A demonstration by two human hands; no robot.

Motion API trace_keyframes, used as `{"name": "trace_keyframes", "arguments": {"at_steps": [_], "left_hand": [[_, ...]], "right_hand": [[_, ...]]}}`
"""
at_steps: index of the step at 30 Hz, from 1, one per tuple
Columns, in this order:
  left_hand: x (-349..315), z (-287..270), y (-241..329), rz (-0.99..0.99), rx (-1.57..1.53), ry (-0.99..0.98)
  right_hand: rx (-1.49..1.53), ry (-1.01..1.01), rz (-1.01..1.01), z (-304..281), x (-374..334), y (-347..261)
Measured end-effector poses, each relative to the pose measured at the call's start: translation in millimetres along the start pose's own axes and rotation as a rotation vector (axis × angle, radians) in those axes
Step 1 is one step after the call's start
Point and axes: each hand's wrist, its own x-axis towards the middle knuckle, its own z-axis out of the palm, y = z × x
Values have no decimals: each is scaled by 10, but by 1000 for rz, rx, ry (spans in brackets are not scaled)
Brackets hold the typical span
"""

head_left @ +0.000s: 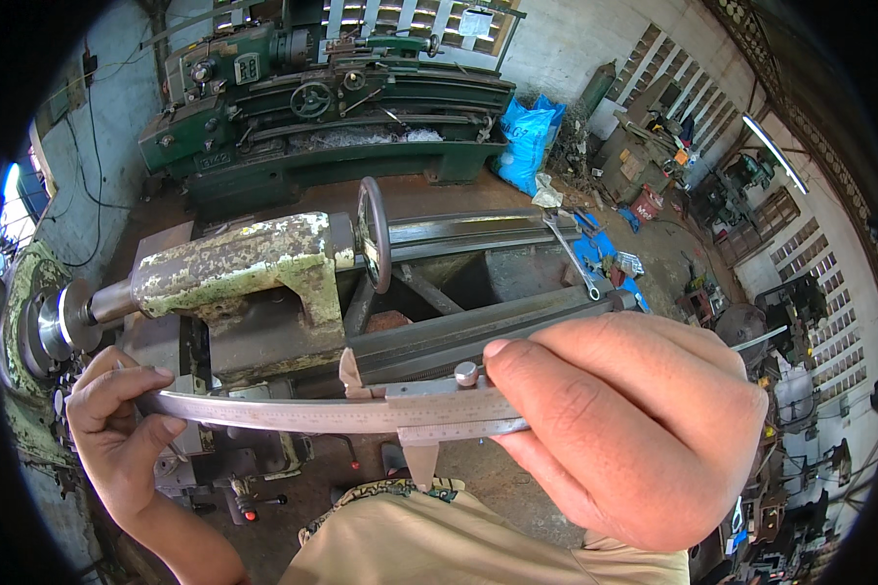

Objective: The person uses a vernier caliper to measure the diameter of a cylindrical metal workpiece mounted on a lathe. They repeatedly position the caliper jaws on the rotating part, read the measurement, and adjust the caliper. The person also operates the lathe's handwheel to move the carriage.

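at eight o'clock, the left hand (112, 429) pinches the caliper (283, 413); at four, the right hand (644, 429) grips it; uneven pressure might shift its slider (429, 399).

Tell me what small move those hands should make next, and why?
Probably a light turn of the screw by the right hand: one of its fingertips lies right beside it, while the left hand holds the caliper at its other end. I can't tell how tight the screw is.
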Motion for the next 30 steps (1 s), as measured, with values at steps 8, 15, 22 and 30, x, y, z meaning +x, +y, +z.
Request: {"name": "trace_keyframes", "arguments": {"at_steps": [8,15,22,30], "left_hand": [[-140,511,-79,-225,-660,264],[-720,1026,-438,-251,-424,-46],[-1429,1267,-406,-328,-94,-67],[-2406,1066,-778,-689,-672,123]], "right_hand": [[-62,-281,294,331,-346,13],[322,-291,323,1718,-1231,108],[643,-303,444,2377,-1415,-422],[1546,82,1173,3095,-918,-1205]]}}
